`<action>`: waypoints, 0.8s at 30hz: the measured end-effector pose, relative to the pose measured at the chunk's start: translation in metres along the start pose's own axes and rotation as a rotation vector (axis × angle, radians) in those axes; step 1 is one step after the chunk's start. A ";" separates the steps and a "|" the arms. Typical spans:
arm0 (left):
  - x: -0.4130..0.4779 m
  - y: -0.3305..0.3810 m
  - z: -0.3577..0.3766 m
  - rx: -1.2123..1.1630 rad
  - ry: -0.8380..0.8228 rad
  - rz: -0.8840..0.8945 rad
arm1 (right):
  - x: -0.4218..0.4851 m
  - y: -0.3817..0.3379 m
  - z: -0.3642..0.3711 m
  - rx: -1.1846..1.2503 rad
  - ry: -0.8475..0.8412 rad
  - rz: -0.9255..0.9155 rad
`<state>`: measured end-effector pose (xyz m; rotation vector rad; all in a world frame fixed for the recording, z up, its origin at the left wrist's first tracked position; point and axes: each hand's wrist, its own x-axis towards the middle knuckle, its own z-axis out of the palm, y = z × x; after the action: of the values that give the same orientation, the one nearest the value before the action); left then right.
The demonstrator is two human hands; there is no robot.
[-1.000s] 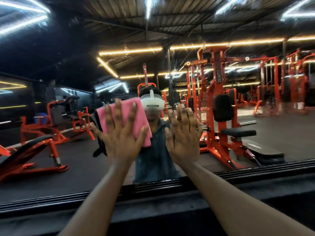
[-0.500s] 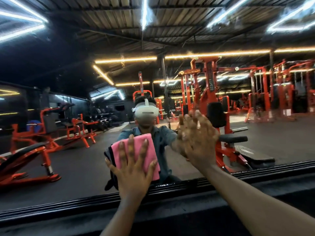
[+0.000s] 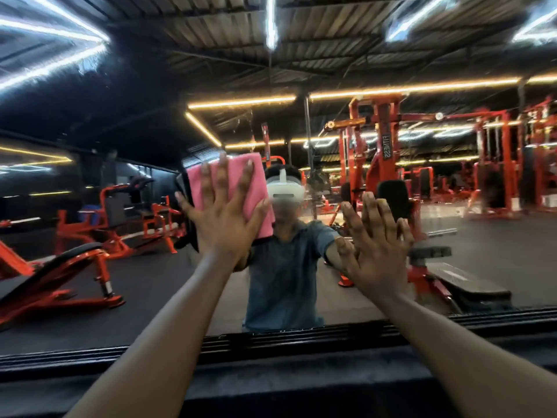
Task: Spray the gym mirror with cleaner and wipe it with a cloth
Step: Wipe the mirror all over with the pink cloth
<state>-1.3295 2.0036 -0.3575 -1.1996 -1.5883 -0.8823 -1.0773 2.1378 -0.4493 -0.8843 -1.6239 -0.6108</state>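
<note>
While my left hand [image 3: 224,227], fingers spread flat, presses the pink cloth [image 3: 232,191] on the mirror [image 3: 120,131], my bare, flat right hand [image 3: 376,254] beside the cloth risks smudging wiped glass.

The left hand [image 3: 221,224] is pressing a pink cloth [image 3: 229,188] flat against the gym mirror [image 3: 126,122], its 5 fingers lying straight and spread over the fabric. The cloth is showing above and to the right of that hand. The right hand [image 3: 376,251] is resting open on the glass to the right of the cloth, apart from it, fingers pointing up. Below both hands a dark ledge [image 3: 286,375] is running along the mirror's bottom edge. Orange gym machines [image 3: 385,164] are reflecting in the glass behind the hands.
</note>
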 end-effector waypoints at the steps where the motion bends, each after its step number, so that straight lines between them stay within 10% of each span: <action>1: 0.010 0.008 -0.001 0.002 0.007 -0.001 | 0.000 0.002 0.000 0.015 0.011 -0.005; 14: -0.165 0.034 0.048 0.032 -0.124 0.005 | -0.002 0.001 0.002 0.035 0.025 -0.022; 24: 0.067 0.018 -0.018 0.009 0.045 -0.015 | 0.000 -0.001 0.001 0.039 0.037 -0.018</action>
<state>-1.3139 2.0116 -0.2885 -1.1552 -1.5652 -0.9041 -1.0791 2.1381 -0.4500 -0.8257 -1.6066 -0.6030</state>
